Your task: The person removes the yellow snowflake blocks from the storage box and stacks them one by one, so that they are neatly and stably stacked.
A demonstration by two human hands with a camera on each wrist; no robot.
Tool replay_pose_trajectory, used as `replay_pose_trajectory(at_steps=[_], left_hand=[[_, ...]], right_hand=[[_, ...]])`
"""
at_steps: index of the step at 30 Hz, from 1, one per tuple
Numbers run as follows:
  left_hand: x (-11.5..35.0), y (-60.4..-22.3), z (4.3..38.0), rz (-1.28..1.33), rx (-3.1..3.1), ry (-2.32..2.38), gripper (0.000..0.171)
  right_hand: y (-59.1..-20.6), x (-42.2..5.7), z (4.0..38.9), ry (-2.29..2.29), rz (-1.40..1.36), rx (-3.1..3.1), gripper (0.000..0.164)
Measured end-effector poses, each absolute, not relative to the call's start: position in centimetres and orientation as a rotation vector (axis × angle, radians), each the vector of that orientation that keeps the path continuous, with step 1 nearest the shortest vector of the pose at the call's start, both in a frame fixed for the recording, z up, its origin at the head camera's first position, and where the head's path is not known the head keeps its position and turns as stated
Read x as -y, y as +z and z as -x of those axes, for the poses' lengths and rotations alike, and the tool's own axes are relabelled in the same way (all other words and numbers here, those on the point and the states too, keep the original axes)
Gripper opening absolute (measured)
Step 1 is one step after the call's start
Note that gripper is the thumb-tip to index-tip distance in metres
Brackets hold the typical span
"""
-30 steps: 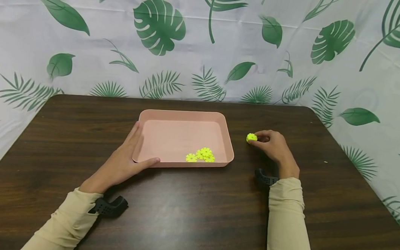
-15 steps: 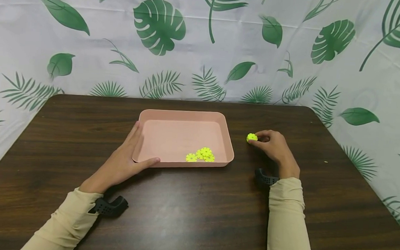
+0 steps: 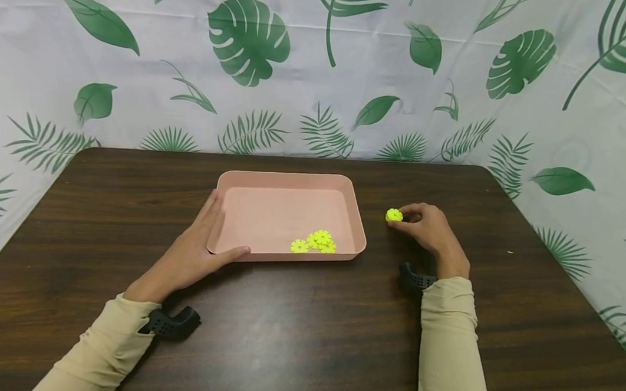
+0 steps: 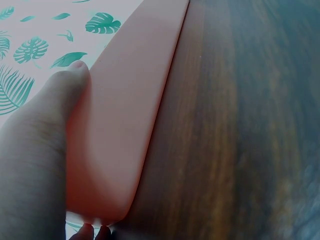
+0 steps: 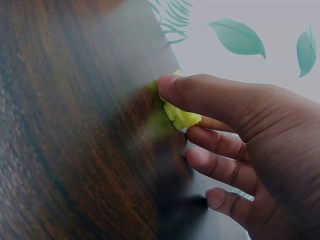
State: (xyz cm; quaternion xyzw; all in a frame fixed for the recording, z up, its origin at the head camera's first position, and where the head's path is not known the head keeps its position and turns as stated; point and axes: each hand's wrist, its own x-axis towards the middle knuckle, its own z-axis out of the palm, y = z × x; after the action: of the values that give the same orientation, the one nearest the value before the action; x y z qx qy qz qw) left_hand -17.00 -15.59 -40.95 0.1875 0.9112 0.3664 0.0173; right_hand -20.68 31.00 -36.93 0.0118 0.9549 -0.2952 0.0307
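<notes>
A pink rectangular tray (image 3: 269, 214) lies at the middle of the table. My left hand (image 3: 190, 257) spans its near left corner, with straight fingers along the left wall and the thumb against the front wall. In the left wrist view the thumb (image 4: 55, 95) presses the tray's front wall (image 4: 125, 100). To the right of the tray, my right hand (image 3: 432, 234) pinches a small stack of bright yellow notched discs (image 3: 394, 215) between thumb and fingers. The right wrist view shows the stack's layered edge (image 5: 184, 117) low against the tabletop, partly hidden by the thumb.
Several more yellow notched discs (image 3: 321, 238) lie inside the tray near its front right wall, some overlapping. The dark wood-grain table (image 3: 295, 336) runs back to a leaf-printed cloth (image 3: 319, 72). Black wrist mounts (image 3: 173, 323) sit on both forearms.
</notes>
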Motion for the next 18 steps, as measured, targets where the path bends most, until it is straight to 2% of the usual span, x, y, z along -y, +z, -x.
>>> replay_pose_trajectory(at_steps=[13,18], left_hand=[[15.6,-41.0,17.0,-0.579,-2.84,1.121,0.115],[15.7,-40.9,17.0,-0.58,-2.84,1.115,0.115]], right_hand=[[-36.0,-30.9,20.4,-0.901,-0.02,-2.96,0.061],[-34.5,-29.4,20.3,-0.928,0.084,-3.03,0.057]])
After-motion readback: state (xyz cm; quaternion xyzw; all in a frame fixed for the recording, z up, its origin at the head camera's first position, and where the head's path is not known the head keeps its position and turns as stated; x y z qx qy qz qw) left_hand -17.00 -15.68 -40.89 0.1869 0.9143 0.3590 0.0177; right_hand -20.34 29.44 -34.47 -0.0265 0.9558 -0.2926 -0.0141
